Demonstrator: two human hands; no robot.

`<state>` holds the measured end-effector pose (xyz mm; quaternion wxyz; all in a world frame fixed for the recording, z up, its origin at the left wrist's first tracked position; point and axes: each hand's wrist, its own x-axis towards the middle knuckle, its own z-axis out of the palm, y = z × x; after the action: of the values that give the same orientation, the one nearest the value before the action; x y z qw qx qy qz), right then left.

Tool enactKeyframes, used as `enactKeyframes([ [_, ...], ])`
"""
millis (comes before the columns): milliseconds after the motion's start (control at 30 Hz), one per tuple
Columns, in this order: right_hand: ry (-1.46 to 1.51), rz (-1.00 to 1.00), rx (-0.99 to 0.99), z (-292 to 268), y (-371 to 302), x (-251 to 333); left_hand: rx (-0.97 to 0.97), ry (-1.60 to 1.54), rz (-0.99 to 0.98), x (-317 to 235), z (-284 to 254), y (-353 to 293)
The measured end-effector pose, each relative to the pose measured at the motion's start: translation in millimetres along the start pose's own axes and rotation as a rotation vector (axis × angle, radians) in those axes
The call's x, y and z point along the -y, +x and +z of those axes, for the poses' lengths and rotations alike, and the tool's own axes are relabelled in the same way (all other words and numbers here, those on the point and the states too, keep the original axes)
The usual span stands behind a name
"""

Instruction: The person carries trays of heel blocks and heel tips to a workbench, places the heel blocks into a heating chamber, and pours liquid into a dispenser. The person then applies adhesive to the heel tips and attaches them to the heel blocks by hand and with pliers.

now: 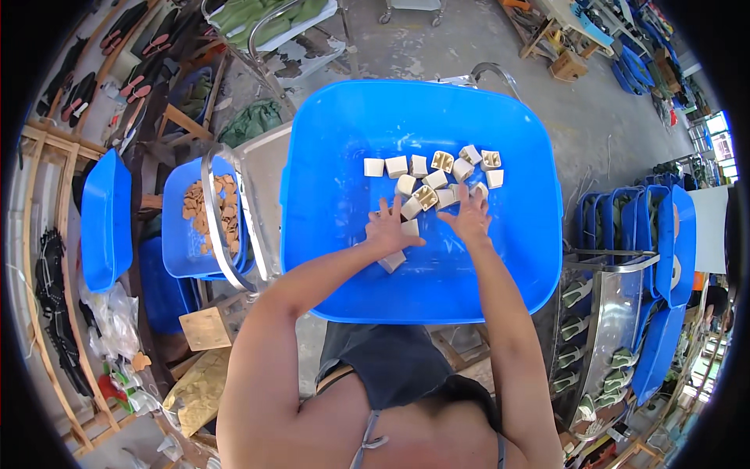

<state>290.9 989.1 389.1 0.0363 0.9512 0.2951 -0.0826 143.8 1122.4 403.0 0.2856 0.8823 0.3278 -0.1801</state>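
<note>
A large blue plastic tub stands in front of me, with several small cream-white blocks lying loose in it. They are shaped like tapered block heels; a few show hollow, ribbed yellowish undersides. My left hand is inside the tub with fingers spread, at the near left of the cluster. One block lies just below its wrist, and another is partly hidden beside its thumb. My right hand reaches the near right of the cluster, fingers apart, against the closest blocks. Neither hand grips a block.
Left of the tub, a blue bin holds tan flat pieces behind a curved metal rail. At right stand a rack with green-and-white shoes and several blue bins. A metal cart with green pieces is at the far left.
</note>
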Motion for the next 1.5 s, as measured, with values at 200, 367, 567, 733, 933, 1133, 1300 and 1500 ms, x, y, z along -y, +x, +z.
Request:
enactKeyframes([
  [200,0.185,-0.068,0.015,22,17,14,0.023,0.065,0.1,15,17,22],
  [367,0.203,-0.035,-0.031,28,16,11,-0.159,0.074,0.086,-2,21,13],
  [567,0.269,0.036,-0.019,29,28,10,-0.213,-0.003,0.02,-13,22,35],
  [733,0.295,-0.036,0.017,15,6,-11,-0.162,-0.027,-0.012,8,19,42],
  [933,0.762,0.015,-0.204,30,-6,-50,-0.295,-0.119,0.017,24,21,64],
  [1133,2.409,-0.115,0.154,-74,-85,-82,0.611,-1.339,0.261,9,-43,32],
  [1300,2.406,-0.247,-0.192,-113,-206,-137,0.913,-1.251,0.483,-104,-58,-52],
  [1500,1.884,0.313,-0.592,-84,-405,-197,1.192,-0.772,0.673,-233,71,-175],
])
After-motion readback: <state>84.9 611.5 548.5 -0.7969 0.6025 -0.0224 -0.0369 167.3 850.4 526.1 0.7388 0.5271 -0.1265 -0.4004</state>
